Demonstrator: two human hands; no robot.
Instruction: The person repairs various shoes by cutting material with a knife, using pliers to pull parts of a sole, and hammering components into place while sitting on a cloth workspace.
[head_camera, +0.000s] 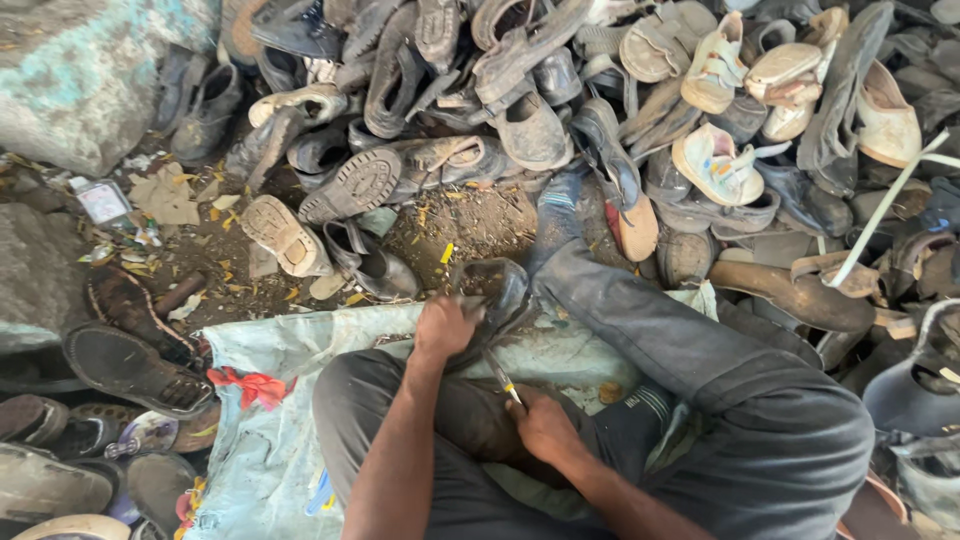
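Bare brown dirt ground is carrying a big heap of worn dark and pale shoes. A crumpled pale blue plastic sheet is lying flat on it, with yellow scraps lying scattered between.

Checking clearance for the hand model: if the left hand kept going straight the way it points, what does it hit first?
The left hand already grips the dark shoe, so that comes first. Beyond it lies littered dirt ground, then the shoe pile; depth is unclear.

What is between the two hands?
In the head view, a thin blade tool with a yellow spot runs from the right hand up toward the dark shoe that the left hand grips.
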